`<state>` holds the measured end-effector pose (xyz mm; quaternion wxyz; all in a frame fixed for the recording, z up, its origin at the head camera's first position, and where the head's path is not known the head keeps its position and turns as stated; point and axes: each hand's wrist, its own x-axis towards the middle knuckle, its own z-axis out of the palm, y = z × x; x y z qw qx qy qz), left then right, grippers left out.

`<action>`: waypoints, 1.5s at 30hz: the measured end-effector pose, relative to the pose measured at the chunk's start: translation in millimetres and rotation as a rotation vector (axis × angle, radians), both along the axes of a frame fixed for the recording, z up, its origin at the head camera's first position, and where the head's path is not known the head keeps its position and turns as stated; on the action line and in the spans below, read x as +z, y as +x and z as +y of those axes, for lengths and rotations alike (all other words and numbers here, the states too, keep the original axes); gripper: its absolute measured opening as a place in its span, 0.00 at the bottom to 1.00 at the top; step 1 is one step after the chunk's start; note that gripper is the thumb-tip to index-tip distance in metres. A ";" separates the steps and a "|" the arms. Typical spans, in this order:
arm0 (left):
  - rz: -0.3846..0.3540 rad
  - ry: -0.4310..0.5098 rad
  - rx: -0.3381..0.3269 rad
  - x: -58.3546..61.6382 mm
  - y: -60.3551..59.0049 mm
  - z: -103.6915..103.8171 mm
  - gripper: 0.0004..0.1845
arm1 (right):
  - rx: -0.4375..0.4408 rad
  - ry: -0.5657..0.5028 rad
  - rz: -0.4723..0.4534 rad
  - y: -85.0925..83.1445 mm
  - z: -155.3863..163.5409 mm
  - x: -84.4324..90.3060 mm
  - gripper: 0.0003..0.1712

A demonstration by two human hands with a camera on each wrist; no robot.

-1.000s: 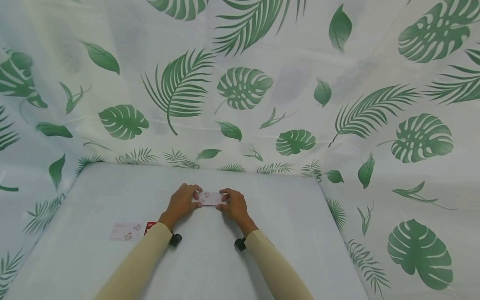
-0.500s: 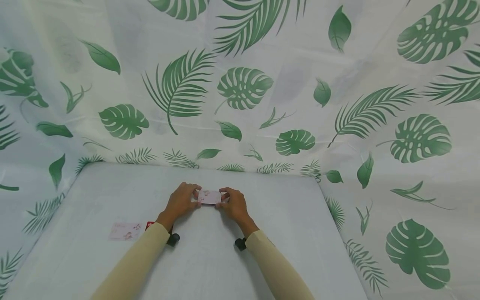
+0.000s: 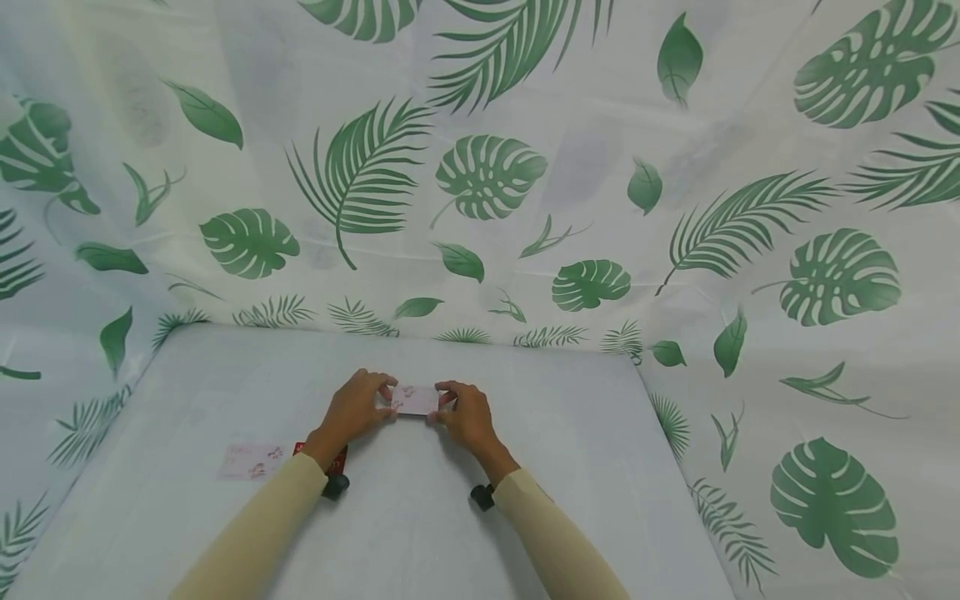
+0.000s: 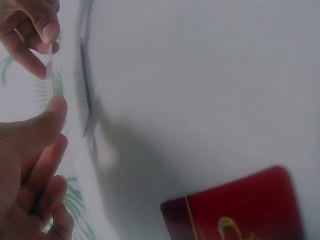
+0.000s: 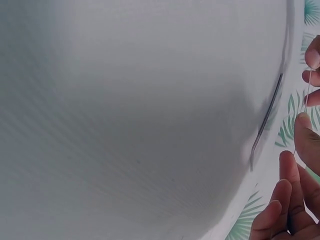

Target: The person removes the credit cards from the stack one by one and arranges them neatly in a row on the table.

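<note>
In the head view, a pale pink card (image 3: 415, 400) with a small reddish print is held between both hands over the white table. My left hand (image 3: 351, 410) pinches its left end, and my right hand (image 3: 468, 418) pinches its right end, thumbs towards me. Seen nearly edge-on, the card (image 4: 49, 75) looks thin in the left wrist view. Below it on the table lies a thin flat piece (image 4: 80, 85) with a dark edge, slightly bent at one end; its kind is unclear. In the right wrist view, this dark edge (image 5: 266, 112) shows beside the fingers.
Another pale pink printed card (image 3: 251, 462) lies at the left on the table (image 3: 420, 517). Next to it, partly behind my left wrist, lies a red item (image 4: 240, 207) with gold lines. A leaf-patterned curtain (image 3: 510, 242) surrounds the table.
Both hands and the card have shifted slightly left and towards me. My left forearm has moved left, and more of the red item shows to the right of the wrist.
</note>
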<state>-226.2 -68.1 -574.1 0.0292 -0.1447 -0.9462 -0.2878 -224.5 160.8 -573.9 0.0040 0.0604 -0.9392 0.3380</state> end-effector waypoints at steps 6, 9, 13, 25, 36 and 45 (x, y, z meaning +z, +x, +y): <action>-0.004 -0.006 -0.011 3.1 5.9 -3.9 0.29 | 0.024 -0.008 0.001 4.9 1.1 0.6 0.30; 0.005 -0.005 -0.017 4.1 9.5 -6.5 0.29 | 0.035 -0.010 -0.002 7.4 1.6 0.4 0.30; 0.020 0.000 -0.033 5.4 14.9 -10.3 0.29 | 0.052 -0.013 -0.002 12.5 2.0 0.7 0.29; 0.014 -0.022 -0.038 8.8 30.3 -17.4 0.30 | 0.087 -0.018 0.002 28.6 -0.6 3.8 0.29; 0.026 -0.034 -0.036 8.9 42.3 -23.4 0.30 | 0.106 -0.007 0.002 39.5 -4.2 4.6 0.32; -0.001 -0.063 -0.030 8.2 51.9 -25.5 0.31 | 0.112 -0.004 -0.008 50.3 -6.2 2.0 0.31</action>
